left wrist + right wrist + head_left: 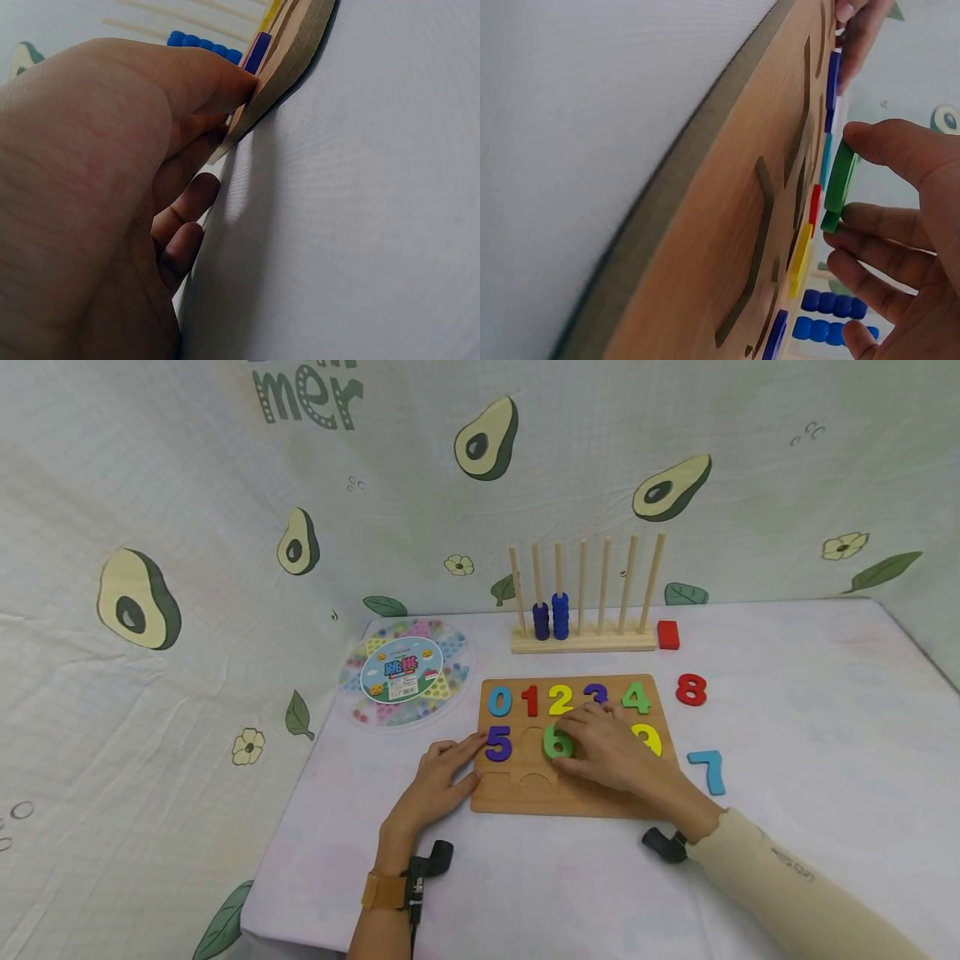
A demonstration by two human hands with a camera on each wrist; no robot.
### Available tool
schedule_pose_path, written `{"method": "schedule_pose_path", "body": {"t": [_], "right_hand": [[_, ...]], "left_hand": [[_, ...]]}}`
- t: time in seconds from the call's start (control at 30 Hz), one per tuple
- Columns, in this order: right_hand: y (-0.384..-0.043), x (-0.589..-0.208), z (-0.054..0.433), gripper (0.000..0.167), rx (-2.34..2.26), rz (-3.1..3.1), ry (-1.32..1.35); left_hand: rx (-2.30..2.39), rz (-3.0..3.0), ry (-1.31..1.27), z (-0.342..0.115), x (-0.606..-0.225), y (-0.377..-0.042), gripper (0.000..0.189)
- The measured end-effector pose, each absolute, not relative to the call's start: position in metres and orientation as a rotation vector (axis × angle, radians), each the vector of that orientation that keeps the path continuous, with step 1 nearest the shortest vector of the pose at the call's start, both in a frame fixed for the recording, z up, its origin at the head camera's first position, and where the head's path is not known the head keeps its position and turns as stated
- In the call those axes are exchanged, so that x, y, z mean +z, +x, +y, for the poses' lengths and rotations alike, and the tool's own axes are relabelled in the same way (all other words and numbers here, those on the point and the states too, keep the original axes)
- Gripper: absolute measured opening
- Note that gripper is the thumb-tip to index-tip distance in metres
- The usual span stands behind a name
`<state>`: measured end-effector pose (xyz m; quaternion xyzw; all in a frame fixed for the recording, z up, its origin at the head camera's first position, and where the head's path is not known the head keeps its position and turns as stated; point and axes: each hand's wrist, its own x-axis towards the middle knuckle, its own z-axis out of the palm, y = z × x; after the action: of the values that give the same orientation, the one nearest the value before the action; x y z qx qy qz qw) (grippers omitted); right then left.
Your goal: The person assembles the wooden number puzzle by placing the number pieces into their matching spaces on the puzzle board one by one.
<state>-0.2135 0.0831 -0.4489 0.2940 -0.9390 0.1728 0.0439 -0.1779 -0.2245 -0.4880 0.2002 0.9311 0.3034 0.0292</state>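
Note:
My right hand [609, 748] pinches a green number 6 [548, 742] between thumb and fingertips. In the right wrist view this piece [840, 180] stands tilted, close over the wooden number board [497, 795]. My left hand [433, 782] rests at the board's left edge, fingertips touching it beside the purple 5 [498, 753]; its thumb [217, 82] lies against the edge in the left wrist view. Blue 0 [492, 702], red 1 [531, 702], yellow 2 [559, 710] and green 4 [636, 697] sit along the top row. The right hand partly hides the purple 3 [596, 691] and yellow 9 [652, 737].
Right of the board lie a red 8 [691, 690] and a light blue 7 [716, 777]. Behind it stands a wooden peg rack [583, 644] with blue beads on two rods, a red block [668, 635] beside it. A round clear bead box [401, 670] lies back left.

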Motion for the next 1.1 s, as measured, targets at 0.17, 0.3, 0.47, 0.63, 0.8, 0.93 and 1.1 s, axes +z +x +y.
{"method": "schedule_pose_path", "body": {"t": [0.17, 0.3, 0.47, 0.63, 0.8, 0.93, 1.1], "right_hand": [[-0.215, -0.449, 0.079, 0.055, 0.561, -2.873, 0.918], [-0.217, -0.451, 0.076, 0.053, 0.552, -2.863, 0.933], [-0.218, -0.455, 0.073, 0.051, 0.539, -2.855, 0.943], [-0.22, -0.458, 0.07, 0.051, 0.522, -2.849, 0.945], [-0.222, -0.459, 0.065, 0.051, 0.514, -2.851, 0.962], [-0.223, -0.458, 0.061, 0.051, 0.527, -2.869, 0.973], [-0.224, -0.456, 0.058, 0.05, 0.524, -2.881, 0.975]], "left_hand": [[0.924, 2.872, 0.62, -0.225, -0.489, -0.179, 0.056], [0.946, 2.887, 0.65, -0.225, -0.49, -0.18, 0.056], [0.948, 2.893, 0.658, -0.225, -0.491, -0.18, 0.056], [0.949, 2.895, 0.651, -0.226, -0.493, -0.181, 0.057], [0.952, 2.904, 0.657, -0.226, -0.493, -0.18, 0.057], [0.955, 2.9, 0.66, -0.226, -0.494, -0.181, 0.057], [0.929, 2.889, 0.653, -0.226, -0.494, -0.182, 0.057]]}}
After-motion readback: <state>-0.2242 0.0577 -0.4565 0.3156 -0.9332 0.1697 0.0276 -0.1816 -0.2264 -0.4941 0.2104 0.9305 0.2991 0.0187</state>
